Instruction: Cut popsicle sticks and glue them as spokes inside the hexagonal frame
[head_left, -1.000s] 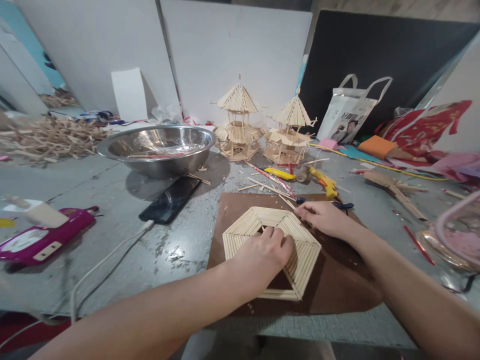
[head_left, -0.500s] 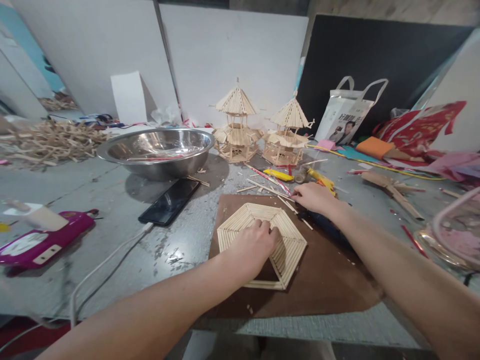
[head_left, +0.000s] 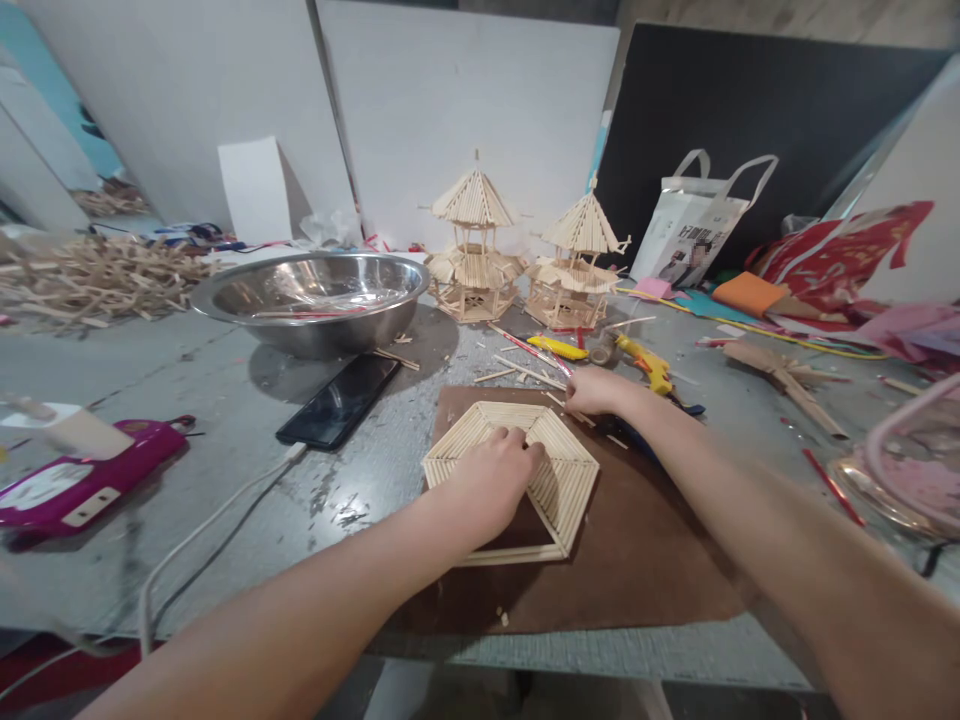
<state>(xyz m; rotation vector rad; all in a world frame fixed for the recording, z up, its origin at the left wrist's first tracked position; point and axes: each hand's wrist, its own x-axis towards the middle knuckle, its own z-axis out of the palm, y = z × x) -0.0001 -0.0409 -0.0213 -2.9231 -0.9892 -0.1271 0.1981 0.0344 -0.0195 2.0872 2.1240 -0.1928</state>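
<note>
My left hand is closed on the raised centre of a hexagonal roof built from thin wooden sticks. One front section of the roof is an open gap, with the brown board showing through. At the board's far edge, my right hand has its fingers pressed together, low among loose wooden sticks. What those fingers hold, if anything, is hidden. A red-and-white strip runs up to the fingertips. Beyond my right hand lies a yellow glue gun.
Two stick pagodas stand at the back. Left of them is a steel basin, with a phone on a cable before it. A purple power strip lies at left. A yellow cutter and a white bag sit farther back.
The hexagonal roof has shifted slightly left and away from me, with my left hand on it. My right hand has moved left among the loose sticks.
</note>
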